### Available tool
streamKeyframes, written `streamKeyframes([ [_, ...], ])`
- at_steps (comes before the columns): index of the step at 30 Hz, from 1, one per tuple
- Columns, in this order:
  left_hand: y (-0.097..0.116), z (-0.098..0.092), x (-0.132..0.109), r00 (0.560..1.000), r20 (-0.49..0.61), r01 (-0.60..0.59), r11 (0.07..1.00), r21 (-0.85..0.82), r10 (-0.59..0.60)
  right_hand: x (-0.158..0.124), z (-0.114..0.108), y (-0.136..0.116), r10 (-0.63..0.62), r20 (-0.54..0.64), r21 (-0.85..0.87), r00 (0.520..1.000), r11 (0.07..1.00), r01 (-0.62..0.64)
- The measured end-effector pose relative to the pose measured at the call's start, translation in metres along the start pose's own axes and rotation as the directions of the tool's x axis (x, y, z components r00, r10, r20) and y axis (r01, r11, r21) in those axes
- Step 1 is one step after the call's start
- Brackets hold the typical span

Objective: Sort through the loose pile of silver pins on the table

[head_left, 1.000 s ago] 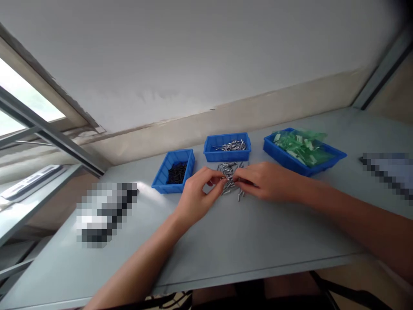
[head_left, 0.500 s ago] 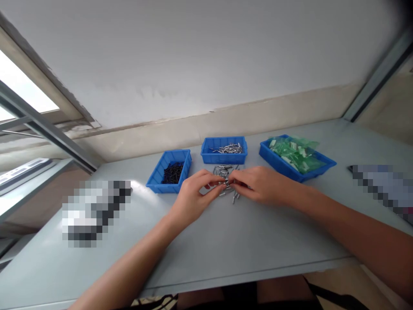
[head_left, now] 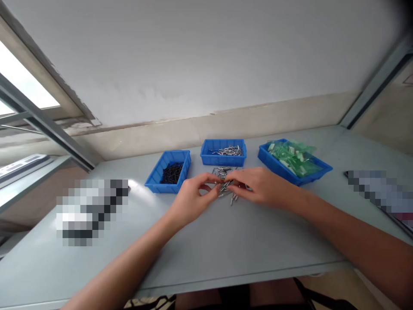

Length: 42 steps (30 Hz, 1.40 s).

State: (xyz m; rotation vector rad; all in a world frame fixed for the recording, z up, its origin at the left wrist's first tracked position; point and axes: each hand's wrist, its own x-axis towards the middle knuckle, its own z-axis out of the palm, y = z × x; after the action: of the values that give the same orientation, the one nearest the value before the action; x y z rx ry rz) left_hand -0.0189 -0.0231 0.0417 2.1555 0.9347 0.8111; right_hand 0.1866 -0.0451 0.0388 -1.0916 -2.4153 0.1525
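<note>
A small heap of silver metal pins (head_left: 223, 173) lies on the grey table (head_left: 226, 241), just in front of the middle blue bin. My left hand (head_left: 190, 199) and my right hand (head_left: 258, 185) meet over the heap, fingertips almost touching. Both are pinched, each with thumb against forefinger, around pins at the near edge of the heap. How many pins each pinch holds is too small to tell.
Three blue bins stand in a row behind the heap: the left bin (head_left: 167, 172) holds dark small parts, the middle bin (head_left: 223, 151) silver pins, the right bin (head_left: 292, 160) green plastic bags. Blurred objects lie at the left (head_left: 92, 211) and right (head_left: 377, 189).
The camera view has shifted slightly. Both hands stay pinched at the heap, with only small finger movements among the pins.
</note>
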Motion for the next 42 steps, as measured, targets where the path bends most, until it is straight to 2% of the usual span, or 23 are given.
streamKeyframes([
  [3,0.0009,-0.0001,-0.0006,0.999,0.051,-0.007,1.0,-0.007,0.007,-0.0012,-0.0001,0.0001,-0.039,-0.047,0.01,0.998,0.999,0.04],
  [9,0.0012,0.0002,0.0007,0.998,0.058,-0.016,0.999,0.052,0.013,-0.0005,0.0027,0.0047,-0.099,0.015,-0.023,0.995,0.995,0.099],
  [17,-0.0037,-0.0023,0.0033,0.999,-0.052,-0.003,0.991,0.134,0.01,0.0006,-0.0046,0.0014,0.024,-0.098,-0.088,0.995,0.996,-0.033],
  [22,-0.0029,-0.0032,0.0043,0.993,-0.112,-0.022,0.991,0.133,0.037,0.0001,-0.0044,0.0039,0.059,-0.133,-0.083,0.989,0.994,-0.07],
  [28,-0.0034,-0.0034,0.0041,0.99,-0.14,0.016,0.986,0.163,0.007,0.0002,-0.0045,0.0056,0.099,-0.149,-0.06,0.984,0.992,-0.109],
  [36,-0.0052,-0.0034,0.005,0.988,-0.154,0.029,0.983,0.183,0.0,0.0006,-0.0045,0.0046,0.088,-0.114,0.035,0.99,0.996,-0.085],
  [42,-0.006,-0.0036,0.0053,0.988,-0.155,0.014,0.982,0.188,0.015,-0.0007,-0.0044,0.0061,-0.004,-0.084,0.042,0.996,0.999,0.007],
])
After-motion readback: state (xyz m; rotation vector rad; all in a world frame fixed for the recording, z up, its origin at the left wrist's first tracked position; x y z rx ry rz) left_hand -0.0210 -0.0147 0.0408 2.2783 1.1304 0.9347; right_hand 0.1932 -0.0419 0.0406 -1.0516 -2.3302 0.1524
